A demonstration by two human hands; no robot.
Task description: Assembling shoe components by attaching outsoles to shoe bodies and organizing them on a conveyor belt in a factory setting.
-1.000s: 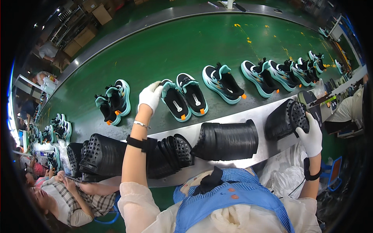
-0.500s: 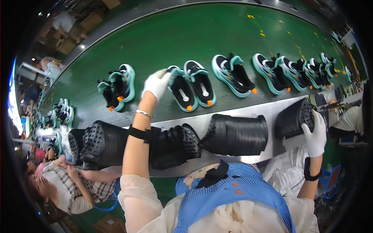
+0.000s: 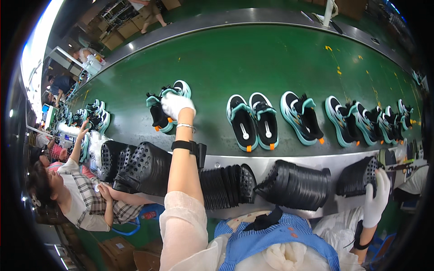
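Note:
My left hand point(image 3: 178, 106), in a white glove, reaches over a pair of black, white and teal sneakers point(image 3: 158, 115) on the green work surface. Its fingers overlap the pair and are smeared, so their grip cannot be made out. At the right, my right hand point(image 3: 377, 198), also gloved in white, has its fingers stretched and its thumb apart. It is beside the perforated end of a stack of black insole-shaped pieces point(image 3: 355, 177), perhaps touching it. Another sneaker pair point(image 3: 253, 122), with white insoles' marks and orange heel tabs showing, stands right of my left hand.
More sneakers point(image 3: 300, 117) line the green surface point(image 3: 271, 58) to the right and far left. Further stacks of black pieces point(image 3: 296, 185) lie on the metal ledge point(image 3: 337, 198) before me. At the left, a seated person point(image 3: 86, 198) in a plaid garment raises one arm.
My left hand has moved left from the middle sneaker pair to the pair farther left. My right hand stays beside the black stack. The view has shifted, and the seated person's arm has risen.

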